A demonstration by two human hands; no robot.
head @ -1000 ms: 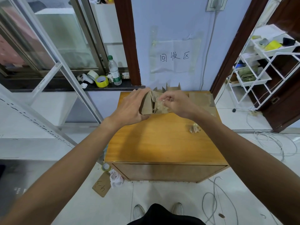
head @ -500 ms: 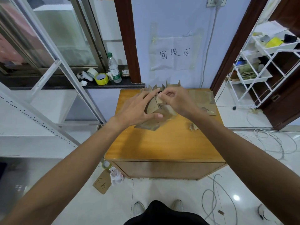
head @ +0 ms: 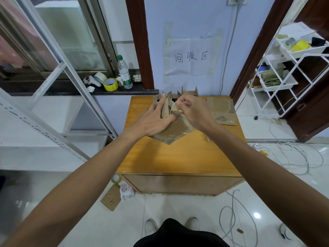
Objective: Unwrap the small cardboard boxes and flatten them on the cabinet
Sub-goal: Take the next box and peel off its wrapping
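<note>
Brown cardboard box, half unfolded, toward the back of the wooden cabinet surface, one flap raised. Left hand laid on the box, fingers straight and spread against the raised flap, thumb across its front; grip apart, not curled round anything. Right hand just beside it, grip pinched together on a crumpled wad of tape at the flap's upper edge.

Behind the hands, more cardboard with jagged upright flaps against the wall. At the right rear of the surface, flattened cardboard pieces lying flat. Near the right forearm, a small ball of tape on the wood.

On the wall above, a taped paper sign with handwritten characters. On the window sill to the left, a yellow tape roll beside a plastic bottle. To the right, a white wire rack; loose cables on the tiled floor.
</note>
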